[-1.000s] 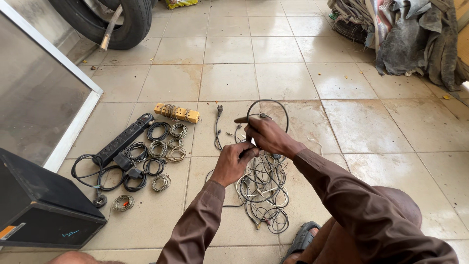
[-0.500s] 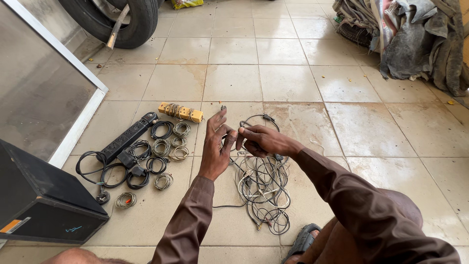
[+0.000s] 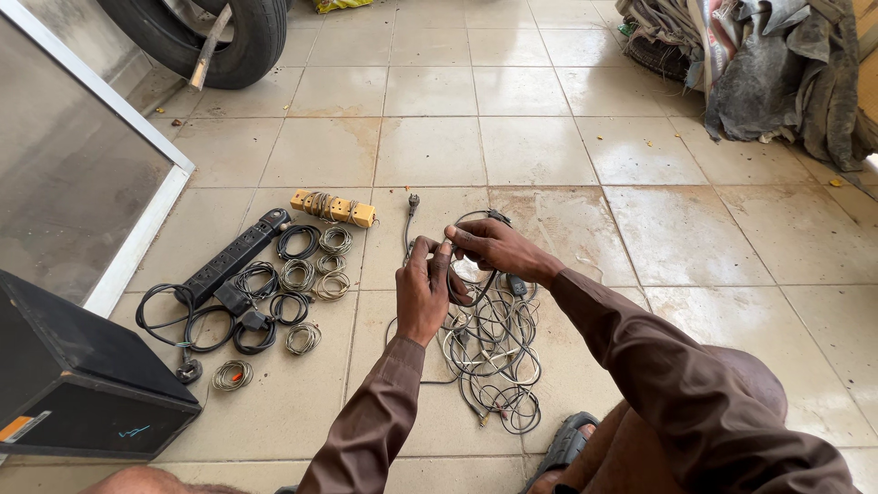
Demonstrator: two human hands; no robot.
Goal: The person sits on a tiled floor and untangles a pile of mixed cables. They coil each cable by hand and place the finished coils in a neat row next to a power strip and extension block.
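Cable: thin dark cable held up between both hands over the tiled floor, just above the loose tangle of wires.
Left hand: left hand with fingers curled and closed on the cable; back of hand to camera.
Right hand: right hand with fingers pinched on the same cable near its upper loop, just beside the left hand.
Snag risk: cable seems to run down into the tangle; my guess is a pull could drag other wires up or tighten a knot.
Slip risk: grip is fingertip only on a thin cord; loop could spring open and drop back into the pile.
Mix-up risk: sorted coils lie near on the left; tangle sliding that way could mix with them.
Plug risk: loose lead with plug lies on the floor touching the tangle edge; could get caught in the loop.
Hidden: contact points under both palms not visible; cannot tell how many strands each hand holds.
Hard to make out: which wire in the tangle is the held one; small connector ends too small to tell.
Cut off: black box at lower left, tyre at top, cloth heap at top right, sandal partly behind the sleeve.
Other: black power strip and yellow socket block well apart from the hands.
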